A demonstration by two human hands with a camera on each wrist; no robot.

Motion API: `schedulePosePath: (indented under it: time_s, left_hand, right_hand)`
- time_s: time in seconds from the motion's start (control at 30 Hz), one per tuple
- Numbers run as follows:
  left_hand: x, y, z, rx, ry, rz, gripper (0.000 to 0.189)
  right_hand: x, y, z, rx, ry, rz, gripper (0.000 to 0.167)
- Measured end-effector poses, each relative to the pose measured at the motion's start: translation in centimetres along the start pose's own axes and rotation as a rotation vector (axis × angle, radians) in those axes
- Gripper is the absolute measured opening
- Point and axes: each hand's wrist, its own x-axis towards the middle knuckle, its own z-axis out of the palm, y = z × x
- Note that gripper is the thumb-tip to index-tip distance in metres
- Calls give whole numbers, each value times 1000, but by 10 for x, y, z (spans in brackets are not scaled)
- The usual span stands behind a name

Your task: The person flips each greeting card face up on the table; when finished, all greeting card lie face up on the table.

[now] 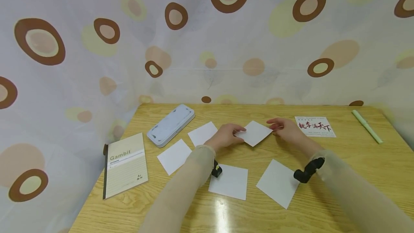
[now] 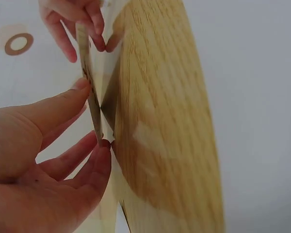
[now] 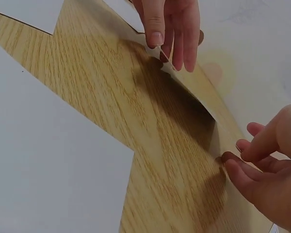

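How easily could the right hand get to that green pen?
Probably yes: only a printed card lying flat seems to separate the right hand from the green pen, though it would first have to leave the white paper.

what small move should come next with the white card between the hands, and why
Turning the raised white card over seems sensible: the left hand pinches one side, the right hand is at the opposite corner, and the upper face looks blank, whereas the printed card near the right hand lies with its characters up.
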Motion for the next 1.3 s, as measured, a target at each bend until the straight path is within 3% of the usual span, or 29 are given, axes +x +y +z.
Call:
schedulePosePath:
  time_s: [0.23, 0.5, 0.83, 1.1, 1.3]
  left_hand:
    - [-5, 0, -3, -80, 25, -23, 35]
    - [-7, -3, -4, -119, 40, -2, 32]
    - [-8, -6, -6, -145, 56, 13, 21]
    - [-10, 0, -11, -154, 85, 40, 22]
    - [-8, -2, -12, -166, 111, 40, 25]
  right_hand:
    - [-7, -1, 0, -26, 42, -70, 36]
    - [-10, 0, 1, -14, 52, -38, 31]
    - [-15, -3, 0, -106, 133, -63, 22]
    - [-14, -9, -3, -42, 183, -89, 26]
    - [-14, -13, -3, 92, 168, -103, 26]
